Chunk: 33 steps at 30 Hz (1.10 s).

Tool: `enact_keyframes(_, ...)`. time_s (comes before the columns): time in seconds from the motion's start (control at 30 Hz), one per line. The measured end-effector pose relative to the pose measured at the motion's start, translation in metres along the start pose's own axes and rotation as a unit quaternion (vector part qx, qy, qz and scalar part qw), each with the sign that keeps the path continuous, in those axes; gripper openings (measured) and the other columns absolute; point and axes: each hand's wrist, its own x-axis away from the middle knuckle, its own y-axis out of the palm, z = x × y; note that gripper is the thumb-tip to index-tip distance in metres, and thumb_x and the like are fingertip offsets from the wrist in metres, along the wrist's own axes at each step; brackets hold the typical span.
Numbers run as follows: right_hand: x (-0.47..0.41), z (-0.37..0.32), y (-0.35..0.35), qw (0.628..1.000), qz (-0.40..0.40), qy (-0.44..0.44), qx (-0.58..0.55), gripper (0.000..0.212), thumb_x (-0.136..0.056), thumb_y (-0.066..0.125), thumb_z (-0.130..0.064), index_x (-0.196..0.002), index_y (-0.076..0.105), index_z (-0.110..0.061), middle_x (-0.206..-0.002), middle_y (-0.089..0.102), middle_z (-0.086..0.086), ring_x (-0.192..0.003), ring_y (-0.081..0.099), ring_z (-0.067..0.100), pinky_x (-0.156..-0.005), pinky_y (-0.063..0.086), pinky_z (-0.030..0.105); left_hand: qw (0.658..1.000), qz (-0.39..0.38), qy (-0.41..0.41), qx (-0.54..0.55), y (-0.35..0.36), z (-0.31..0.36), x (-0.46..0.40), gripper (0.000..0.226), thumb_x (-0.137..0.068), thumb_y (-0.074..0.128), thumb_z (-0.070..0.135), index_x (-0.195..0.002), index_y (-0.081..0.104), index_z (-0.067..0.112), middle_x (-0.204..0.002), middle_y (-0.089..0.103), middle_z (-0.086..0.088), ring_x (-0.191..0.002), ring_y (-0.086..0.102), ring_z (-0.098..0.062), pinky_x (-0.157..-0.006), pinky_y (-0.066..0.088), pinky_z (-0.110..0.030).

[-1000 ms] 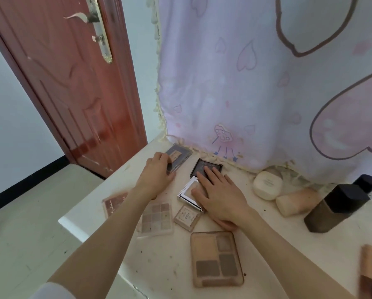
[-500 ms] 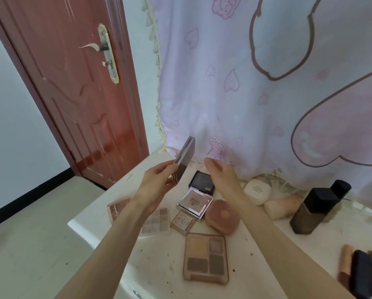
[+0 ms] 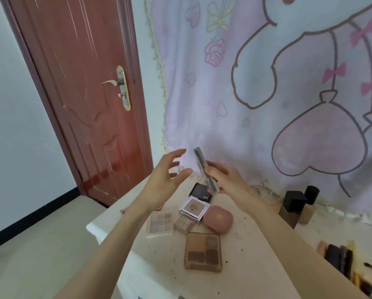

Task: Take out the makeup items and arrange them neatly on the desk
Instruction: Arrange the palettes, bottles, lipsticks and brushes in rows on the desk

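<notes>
Passed across from left hand (image 3: 165, 180), now spread and empty, the slim palette (image 3: 205, 169) sits pinched on edge in right hand (image 3: 228, 180); best laid flat beside the black compact (image 3: 200, 190) on the tabletop (image 3: 245, 244).

On the desk (image 3: 234, 266), a four-pan palette (image 3: 203, 252) lies nearest me. Behind it, left to right: grid palette (image 3: 160, 223), small compact (image 3: 184, 223), round compact (image 3: 218, 219). Boxed compact (image 3: 194, 207) behind those, dark compact (image 3: 200, 190) further back. Bottles (image 3: 293, 208) right. My right hand (image 3: 228, 180) holds a slim palette (image 3: 205, 169) above; left hand (image 3: 164, 180) beside it, apart.
</notes>
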Motion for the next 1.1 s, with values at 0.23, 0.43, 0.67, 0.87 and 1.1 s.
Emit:
enact_keyframes(0.23,0.028,-0.02,-0.01,0.992,-0.085,-0.059,0.068,0.042,-0.064,0.06,-0.057,-0.095,0.072,-0.031,-0.079,0.065,-0.005,-0.071,0.056,0.004,-0.073,0.043,0.021,0.987,-0.109,0.095,-0.068,-0.017,0.03,0.002,0.022,-0.082,0.066,0.008,-0.095,0.062,0.025,-0.095,0.065,0.01,-0.089,0.059,0.003,-0.083,0.043,-0.012)
enact_keyframes(0.43,0.032,-0.016,-0.021,0.995,-0.07,-0.024,-0.066,0.077,-0.059,0.071,-0.051,-0.123,0.057,-0.012,-0.101,0.063,0.002,-0.089,0.063,0.008,-0.071,0.051,0.02,0.993,0.007,0.098,-0.072,-0.018,0.025,0.008,0.019,-0.079,0.07,0.013,-0.081,0.062,0.029,-0.079,0.067,0.01,-0.075,0.06,-0.008,-0.072,0.045,-0.017)
enact_keyframes(0.67,0.038,-0.017,-0.017,0.998,0.017,-0.044,-0.037,0.036,-0.073,0.075,-0.029,-0.107,0.062,-0.029,-0.111,0.064,0.008,-0.098,0.064,0.015,-0.094,0.048,0.027,0.995,-0.068,0.04,-0.068,-0.019,0.023,0.012,0.013,-0.081,0.069,0.03,-0.089,0.058,0.029,-0.101,0.064,0.017,-0.1,0.06,-0.004,-0.093,0.046,-0.027)
enact_keyframes(0.87,0.042,-0.023,-0.01,0.996,-0.002,-0.076,-0.041,0.04,-0.072,0.077,-0.021,-0.108,0.062,-0.029,-0.101,0.062,-0.001,-0.095,0.063,0.009,-0.094,0.045,0.026,0.989,-0.122,0.036,-0.077,-0.023,0.028,0.011,0.019,-0.082,0.064,0.037,-0.099,0.061,0.046,-0.105,0.066,0.017,-0.105,0.058,-0.004,-0.1,0.043,-0.029)
enact_keyframes(1.1,0.041,-0.016,-0.008,0.996,0.003,-0.08,-0.023,0.043,-0.077,0.073,-0.011,-0.116,0.057,-0.021,-0.1,0.057,-0.003,-0.081,0.059,-0.008,-0.078,0.043,0.005,0.986,-0.127,0.046,-0.097,-0.017,0.02,0.011,0.021,-0.088,0.058,0.03,-0.106,0.066,0.036,-0.104,0.06,0.03,-0.107,0.057,-0.001,-0.094,0.041,-0.016)
